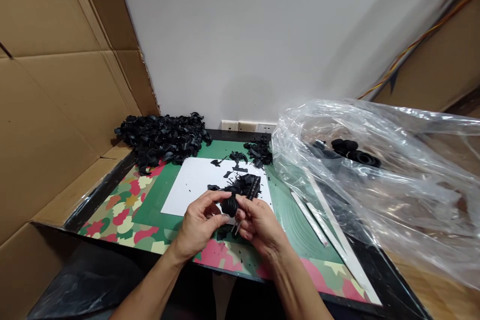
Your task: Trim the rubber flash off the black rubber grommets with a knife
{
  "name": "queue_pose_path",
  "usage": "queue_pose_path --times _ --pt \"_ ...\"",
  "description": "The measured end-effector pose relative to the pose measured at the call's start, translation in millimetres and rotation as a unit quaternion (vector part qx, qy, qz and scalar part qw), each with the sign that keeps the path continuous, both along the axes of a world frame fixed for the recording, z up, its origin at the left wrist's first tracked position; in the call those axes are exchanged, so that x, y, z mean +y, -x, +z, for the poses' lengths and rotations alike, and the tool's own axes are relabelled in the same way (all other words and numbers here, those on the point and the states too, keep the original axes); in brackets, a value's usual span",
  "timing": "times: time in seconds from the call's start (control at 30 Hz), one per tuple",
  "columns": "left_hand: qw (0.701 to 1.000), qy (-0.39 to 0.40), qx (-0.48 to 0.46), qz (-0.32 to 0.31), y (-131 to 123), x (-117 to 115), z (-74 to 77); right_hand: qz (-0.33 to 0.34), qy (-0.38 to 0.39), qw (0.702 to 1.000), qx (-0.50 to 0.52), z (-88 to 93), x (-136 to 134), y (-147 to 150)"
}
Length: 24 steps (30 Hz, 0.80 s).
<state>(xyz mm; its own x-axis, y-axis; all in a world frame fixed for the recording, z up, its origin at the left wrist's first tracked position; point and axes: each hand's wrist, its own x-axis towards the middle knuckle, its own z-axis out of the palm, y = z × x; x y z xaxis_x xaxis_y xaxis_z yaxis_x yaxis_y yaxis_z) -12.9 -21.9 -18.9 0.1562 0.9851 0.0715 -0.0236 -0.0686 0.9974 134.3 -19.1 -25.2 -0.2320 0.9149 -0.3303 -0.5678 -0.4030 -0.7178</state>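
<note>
Between the thumb and fingers of my left hand (pixel 202 220) is a black ribbed rubber bellows (pixel 229 206). My right hand (pixel 258 220) is closed around a pair of tweezers (pixel 254 187), black with pale markings; their thin metal tips point down toward me. The fingertips of the right hand also touch the right side of the bellows. Both hands are over the near edge of a white sheet (pixel 180 187). Just beyond them lies a small heap of black rubber scraps (pixel 240 183), partly hidden by the fingers.
A large pile of black scraps (pixel 165 137) sits at the back left beside a cardboard wall (pixel 67 60). More trimmings (pixel 259 151) lie behind the sheet. On the right, a clear plastic bag (pixel 337 120) holds several black rubber parts (pixel 352 152). White strips (pixel 309 217) lie on the green mat (pixel 281 195).
</note>
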Motion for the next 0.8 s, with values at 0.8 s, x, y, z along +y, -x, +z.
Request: queue_pose_path --times 0.8 --pt "0.998 0.043 0.004 0.05 -1 1 4.5 -0.08 -0.171 0.946 -0.263 -10.2 -20 9"
